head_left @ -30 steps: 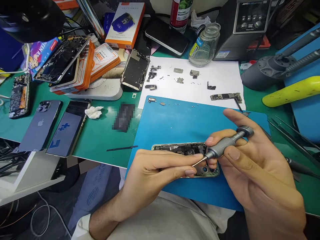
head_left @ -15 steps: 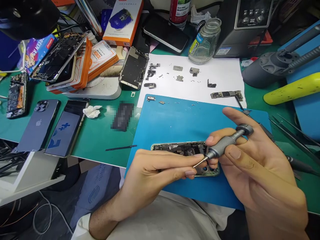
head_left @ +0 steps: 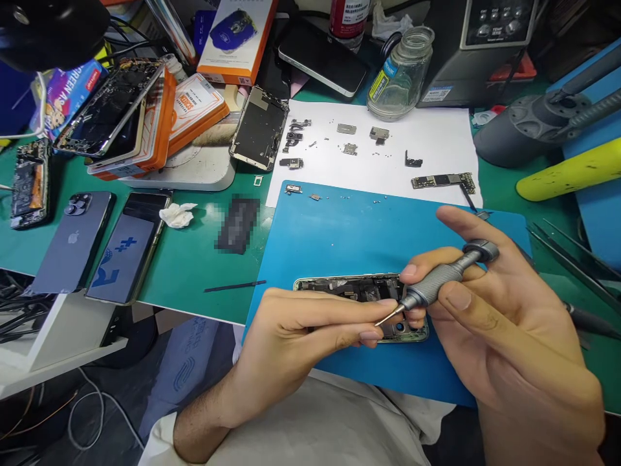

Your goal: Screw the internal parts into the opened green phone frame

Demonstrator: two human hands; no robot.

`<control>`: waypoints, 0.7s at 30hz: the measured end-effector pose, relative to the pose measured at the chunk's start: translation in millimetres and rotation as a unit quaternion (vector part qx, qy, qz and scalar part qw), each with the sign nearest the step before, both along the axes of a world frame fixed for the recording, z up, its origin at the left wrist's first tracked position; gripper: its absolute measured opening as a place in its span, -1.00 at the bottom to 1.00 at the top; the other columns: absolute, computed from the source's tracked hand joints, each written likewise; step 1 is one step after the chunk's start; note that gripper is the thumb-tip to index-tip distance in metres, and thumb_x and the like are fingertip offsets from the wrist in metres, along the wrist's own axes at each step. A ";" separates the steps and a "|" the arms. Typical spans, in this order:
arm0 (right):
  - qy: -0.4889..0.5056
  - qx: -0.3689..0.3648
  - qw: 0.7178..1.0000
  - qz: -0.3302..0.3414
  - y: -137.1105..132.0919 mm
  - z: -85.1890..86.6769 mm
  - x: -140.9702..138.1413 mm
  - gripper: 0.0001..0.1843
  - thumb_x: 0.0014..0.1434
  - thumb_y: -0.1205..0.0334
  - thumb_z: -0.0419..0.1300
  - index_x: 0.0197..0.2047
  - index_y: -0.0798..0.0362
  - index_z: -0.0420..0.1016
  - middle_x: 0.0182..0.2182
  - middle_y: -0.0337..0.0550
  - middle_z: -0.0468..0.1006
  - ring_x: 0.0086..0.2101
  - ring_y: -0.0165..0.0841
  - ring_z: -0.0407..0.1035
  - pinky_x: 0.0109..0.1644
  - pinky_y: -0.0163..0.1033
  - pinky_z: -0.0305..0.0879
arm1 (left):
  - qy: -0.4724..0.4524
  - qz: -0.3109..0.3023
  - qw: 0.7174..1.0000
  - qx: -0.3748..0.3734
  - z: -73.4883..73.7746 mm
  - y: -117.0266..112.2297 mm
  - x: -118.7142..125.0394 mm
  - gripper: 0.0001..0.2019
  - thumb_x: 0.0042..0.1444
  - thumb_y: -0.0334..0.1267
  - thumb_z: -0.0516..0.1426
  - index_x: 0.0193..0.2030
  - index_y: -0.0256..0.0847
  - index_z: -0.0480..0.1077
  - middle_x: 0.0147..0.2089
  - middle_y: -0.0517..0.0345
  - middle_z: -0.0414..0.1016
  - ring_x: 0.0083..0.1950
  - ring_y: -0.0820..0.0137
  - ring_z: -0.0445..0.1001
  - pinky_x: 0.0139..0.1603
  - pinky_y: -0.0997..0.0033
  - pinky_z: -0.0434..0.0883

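A grey screwdriver with a knurled grip slants down to the left, pinched by the thumb and fingers of my right hand; its cap rests by the raised index finger. My left hand is closed in a pinch, thumb and forefinger meeting around the screwdriver's thin tip. Whether a tiny part sits between those fingers is hidden. Under both hands lies an opened phone housing with dark inner parts, largely covered by my left hand. It rests on a blue mat.
Small phone parts lie on white paper, with a logic board at its right. A glass jar stands behind. Tweezers lie right. Several phones, including a blue one, and stacked orange boxes fill the left.
Both hands keep nearly the same grip. The screwdriver and my right hand sit very slightly further right; the whole view has shifted a little.
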State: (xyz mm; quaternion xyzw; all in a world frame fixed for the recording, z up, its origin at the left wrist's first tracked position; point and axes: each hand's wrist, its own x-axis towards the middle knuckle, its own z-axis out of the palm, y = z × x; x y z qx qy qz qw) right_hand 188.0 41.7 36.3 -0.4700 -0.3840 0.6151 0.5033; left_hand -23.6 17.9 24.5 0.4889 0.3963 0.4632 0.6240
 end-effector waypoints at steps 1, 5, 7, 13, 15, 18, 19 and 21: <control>-0.004 0.002 1.000 -0.002 -0.4 0.0 0.1 -0.43 0.30 0.18 0.54 0.33 -0.25 0.58 -0.22 -0.19 0.66 -0.43 -0.34 0.58 -0.31 -0.30 0.71 | 0.000 0.002 1.000 0.002 -0.2 0.0 0.1 -0.70 0.35 -0.42 0.44 0.12 0.07 0.77 0.06 0.24 0.82 0.05 0.21 0.86 0.12 0.40 0.81; -0.004 0.000 1.000 0.005 -1.0 0.5 1.1 -0.45 0.32 0.13 0.53 0.32 -0.28 0.57 -0.21 -0.19 0.66 -0.44 -0.34 0.56 -0.34 -0.28 0.70 | 0.003 0.002 1.000 0.007 -1.0 -0.4 -0.1 -0.70 0.34 -0.40 0.44 0.12 0.07 0.77 0.06 0.24 0.82 0.04 0.20 0.87 0.11 0.38 0.81; -0.006 -0.001 1.000 0.005 -0.8 1.4 1.2 -0.45 0.31 0.11 0.53 0.32 -0.27 0.56 -0.23 -0.19 0.66 -0.45 -0.34 0.56 -0.35 -0.29 0.69 | 0.004 0.000 1.000 0.005 -1.7 -0.7 -0.4 -0.70 0.35 -0.40 0.44 0.12 0.09 0.77 0.06 0.26 0.82 0.05 0.22 0.86 0.12 0.39 0.81; -0.002 0.000 1.000 0.007 0.0 1.5 -0.1 -0.46 0.32 0.13 0.54 0.31 -0.29 0.57 -0.21 -0.20 0.66 -0.41 -0.38 0.57 -0.34 -0.36 0.66 | 0.001 -0.001 1.000 0.005 -3.0 -0.7 -1.5 -0.69 0.35 -0.40 0.44 0.12 0.12 0.77 0.08 0.32 0.81 0.07 0.28 0.86 0.14 0.48 0.77; -0.001 -0.004 1.000 0.007 0.5 0.9 -0.5 -0.46 0.31 0.12 0.54 0.30 -0.29 0.57 -0.23 -0.21 0.65 -0.42 -0.37 0.57 -0.37 -0.36 0.65 | 0.001 -0.001 1.000 0.004 -3.1 -0.6 -1.5 -0.69 0.35 -0.39 0.44 0.12 0.12 0.77 0.08 0.31 0.81 0.06 0.28 0.86 0.13 0.47 0.78; 0.000 -0.001 1.000 0.010 1.1 0.4 -0.1 -0.45 0.31 0.13 0.53 0.31 -0.24 0.55 -0.25 -0.19 0.65 -0.43 -0.34 0.56 -0.40 -0.32 0.64 | 0.004 -0.002 1.000 0.006 -3.2 -0.6 -1.3 -0.71 0.35 -0.38 0.44 0.12 0.09 0.77 0.07 0.27 0.81 0.05 0.24 0.86 0.13 0.41 0.80; 0.001 -0.001 1.000 0.011 1.1 0.3 0.3 -0.45 0.32 0.14 0.53 0.31 -0.23 0.54 -0.25 -0.19 0.65 -0.43 -0.34 0.56 -0.40 -0.32 0.64 | 0.005 -0.001 1.000 0.006 -3.3 -0.7 -1.3 -0.71 0.35 -0.38 0.44 0.12 0.09 0.77 0.07 0.27 0.81 0.05 0.23 0.86 0.13 0.40 0.80; 0.003 -0.002 1.000 0.017 0.7 0.1 1.1 -0.45 0.34 0.11 0.53 0.33 -0.26 0.54 -0.23 -0.19 0.65 -0.41 -0.36 0.57 -0.37 -0.33 0.64 | 0.006 -0.002 1.000 0.007 -3.6 -0.9 -1.1 -0.70 0.35 -0.39 0.44 0.13 0.10 0.77 0.07 0.29 0.81 0.05 0.26 0.86 0.13 0.43 0.79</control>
